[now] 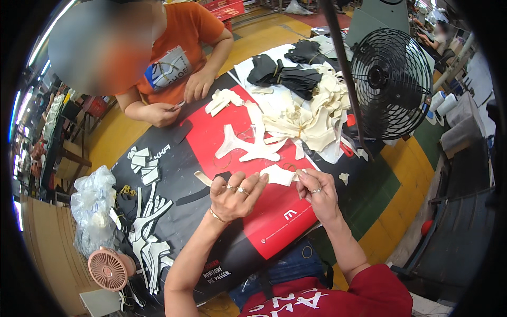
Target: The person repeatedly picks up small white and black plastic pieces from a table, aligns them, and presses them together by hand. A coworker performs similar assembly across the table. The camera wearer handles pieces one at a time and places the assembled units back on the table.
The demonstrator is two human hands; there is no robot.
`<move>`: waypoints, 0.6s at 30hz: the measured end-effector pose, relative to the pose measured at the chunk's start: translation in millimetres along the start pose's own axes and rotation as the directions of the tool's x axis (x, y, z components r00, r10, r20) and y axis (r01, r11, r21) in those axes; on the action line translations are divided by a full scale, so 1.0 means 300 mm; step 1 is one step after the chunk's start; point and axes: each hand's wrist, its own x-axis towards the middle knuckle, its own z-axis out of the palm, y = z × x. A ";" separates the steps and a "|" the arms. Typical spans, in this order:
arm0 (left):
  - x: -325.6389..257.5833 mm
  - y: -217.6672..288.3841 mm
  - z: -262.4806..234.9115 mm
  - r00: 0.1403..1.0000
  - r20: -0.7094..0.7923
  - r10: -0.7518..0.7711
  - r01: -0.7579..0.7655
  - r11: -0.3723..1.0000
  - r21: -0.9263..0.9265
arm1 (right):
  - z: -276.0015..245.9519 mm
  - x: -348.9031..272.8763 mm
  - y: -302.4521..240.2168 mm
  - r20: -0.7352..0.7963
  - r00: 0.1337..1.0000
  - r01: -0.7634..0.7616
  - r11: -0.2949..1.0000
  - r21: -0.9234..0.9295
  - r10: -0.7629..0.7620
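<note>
My left hand and my right hand hold a small cream cut piece between them, just above the red and black table cover. The left fingers pinch its left end, the right fingertips its right end. A thin cream strip sticks out left of my left hand. Rings show on both hands and a bracelet on the left wrist. Larger cream cut shapes lie flat just beyond my hands.
A person in an orange shirt works across the table with both hands on small pieces. A heap of cream parts, black parts, a black fan, a pink hand fan, a plastic bag and white strips lie around.
</note>
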 end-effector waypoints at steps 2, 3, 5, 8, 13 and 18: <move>-0.007 -0.021 -0.023 0.999 -0.011 0.045 -0.044 0.999 0.024 | 0.027 -0.013 -0.008 -0.045 0.998 0.051 0.995 -0.082 -0.055; -0.014 -0.035 -0.035 0.998 -0.014 0.066 -0.066 0.997 0.042 | 0.045 -0.017 -0.008 -0.056 0.992 0.104 0.988 -0.114 -0.111; -0.031 -0.058 -0.052 0.998 -0.038 0.055 -0.053 0.997 0.047 | 0.075 -0.023 -0.006 -0.056 0.979 0.182 0.968 -0.174 -0.195; -0.060 -0.075 -0.090 0.983 0.027 -0.184 0.182 0.981 0.059 | 0.090 -0.006 -0.003 -0.033 0.869 0.449 0.816 -0.363 -0.493; -0.045 0.009 -0.172 0.818 0.364 -0.446 0.522 0.841 -0.142 | 0.070 0.037 -0.014 0.205 0.875 0.483 0.771 -0.415 -0.438; -0.004 0.038 -0.198 0.645 0.563 -0.516 0.753 0.552 -0.357 | 0.072 0.035 -0.005 0.124 0.908 0.418 0.848 -0.327 -0.400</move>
